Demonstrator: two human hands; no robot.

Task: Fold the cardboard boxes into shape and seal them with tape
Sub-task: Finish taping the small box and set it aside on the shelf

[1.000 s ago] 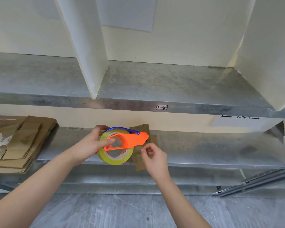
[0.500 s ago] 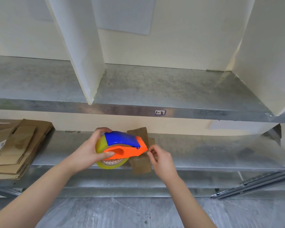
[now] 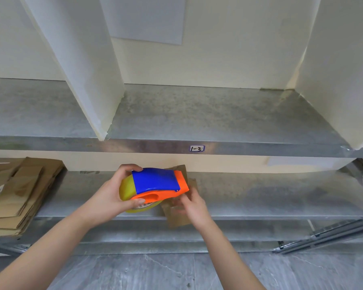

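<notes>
Above the lower shelf (image 3: 260, 193), the left hand (image 3: 111, 197) grips the tape dispenser (image 3: 155, 181); at its 3 o'clock the right hand (image 3: 194, 206) curls at the orange tip, pinching unclear; flattened cardboard boxes (image 3: 19, 193) lie stacked at 9 o'clock.

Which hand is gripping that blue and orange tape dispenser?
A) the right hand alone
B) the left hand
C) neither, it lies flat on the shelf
B: the left hand wraps round the tape dispenser, fingers over the top and thumb on its orange side, while the right hand only has its fingertips at the orange front end.
</notes>
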